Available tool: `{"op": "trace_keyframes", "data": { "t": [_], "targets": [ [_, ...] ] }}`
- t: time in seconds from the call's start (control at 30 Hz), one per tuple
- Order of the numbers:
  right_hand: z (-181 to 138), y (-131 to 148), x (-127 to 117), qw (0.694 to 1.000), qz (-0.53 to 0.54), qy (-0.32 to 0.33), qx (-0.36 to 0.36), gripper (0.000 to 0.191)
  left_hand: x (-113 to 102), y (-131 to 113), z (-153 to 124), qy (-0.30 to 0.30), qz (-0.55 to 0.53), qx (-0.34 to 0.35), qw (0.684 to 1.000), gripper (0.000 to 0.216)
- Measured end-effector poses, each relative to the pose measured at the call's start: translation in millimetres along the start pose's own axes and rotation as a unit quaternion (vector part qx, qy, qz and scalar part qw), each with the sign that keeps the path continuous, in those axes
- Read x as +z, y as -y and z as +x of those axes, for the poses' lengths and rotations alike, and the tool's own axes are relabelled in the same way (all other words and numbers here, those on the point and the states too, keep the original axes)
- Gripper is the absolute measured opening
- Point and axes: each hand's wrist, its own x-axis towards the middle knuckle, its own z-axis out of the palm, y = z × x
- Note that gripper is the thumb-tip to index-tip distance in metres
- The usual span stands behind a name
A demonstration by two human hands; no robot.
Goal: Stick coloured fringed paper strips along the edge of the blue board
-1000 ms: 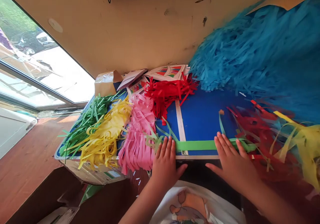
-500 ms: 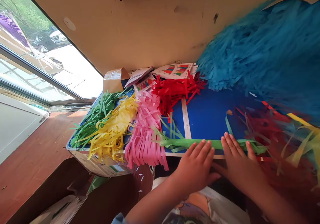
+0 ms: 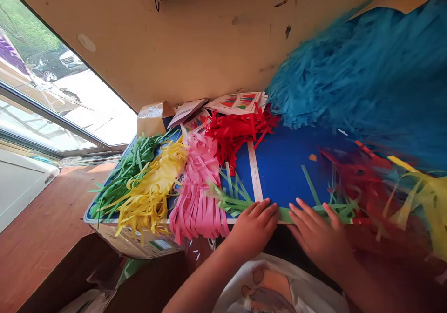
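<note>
A light green fringed paper strip [image 3: 233,200] lies along the near edge of the blue board [image 3: 282,164]. My left hand [image 3: 253,227] pinches the strip near its middle, fingers curled on the board's edge. Right beside it, my right hand [image 3: 314,231] grips the same strip, fingers bent over it. The strip's fringes stick up on both sides of my hands.
Bundles of green [image 3: 125,173], yellow [image 3: 153,187], pink [image 3: 199,187] and red [image 3: 233,131] fringed paper lie on the board's left half. A big blue fringe mass [image 3: 356,80] hangs at the right, with red and yellow fringes [image 3: 401,187] below it. A cardboard box [image 3: 153,117] stands by the window.
Both hands have slid together to the strip's middle and gone from flat to curled. The green strip has bunched up and shifted toward the board's near edge.
</note>
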Motion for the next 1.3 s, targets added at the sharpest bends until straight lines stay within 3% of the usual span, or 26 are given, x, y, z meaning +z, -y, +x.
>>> {"op": "trace_keyframes", "data": {
  "t": [0.23, 0.37, 0.6, 0.93, 1.3],
  "targets": [
    [-6, -20, -3, 0.996, -0.013, -0.006, -0.088, 0.019, -3, 3, -10, -0.06, -0.016, 0.024, 0.998, 0.027],
    [-6, -24, -2, 0.998, 0.006, -0.006, -0.059, 0.018, -2, 3, -15, -0.086, -0.027, 0.017, 0.996, 0.026],
    [10, -23, -13, 0.993, 0.111, 0.036, 0.01, 0.033, -4, 5, -15, -0.061, -0.054, -0.046, 0.996, 0.019],
    [12, -38, -15, 0.99, 0.059, 0.125, 0.006, 0.022, -10, 12, -16, -0.023, -0.05, -0.06, 0.997, 0.007],
    [7, -57, -11, 0.979, 0.022, 0.189, 0.074, 0.027, -24, 26, -19, 0.053, -0.118, -0.136, 0.982, 0.014]
  ]
}}
